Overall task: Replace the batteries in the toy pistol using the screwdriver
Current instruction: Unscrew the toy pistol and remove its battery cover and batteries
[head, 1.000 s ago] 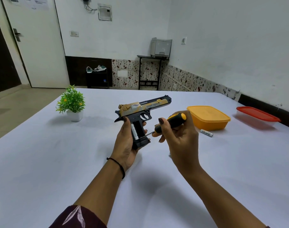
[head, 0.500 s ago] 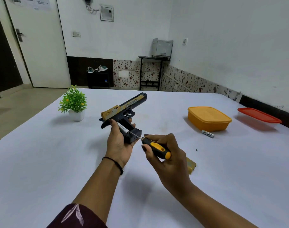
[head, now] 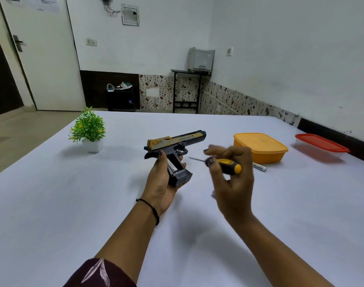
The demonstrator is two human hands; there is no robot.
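My left hand (head: pixel 160 184) grips the black and gold toy pistol (head: pixel 175 144) by its handle, barrel pointing right. The grip's battery bay is open and a silver battery (head: pixel 171 164) shows inside it. To the right, my right hand (head: pixel 232 177) holds the black and yellow screwdriver (head: pixel 226 163), its thin shaft pointing left toward the pistol, the tip a short way off from the grip. A loose battery (head: pixel 259 167) lies on the table just behind my right hand, partly hidden by it.
An orange lidded container (head: pixel 262 147) stands right of the pistol, and a clear box with a red lid (head: pixel 322 142) lies further right near the wall. A small potted plant (head: pixel 88 129) sits at the left. The white table (head: pixel 73 204) spreads all around.
The pistol has swung from tilted up-right to nearly level. My right hand has lifted and pulled the screwdriver tip out of the battery bay, moving right. The gold cover on the table is hidden now.
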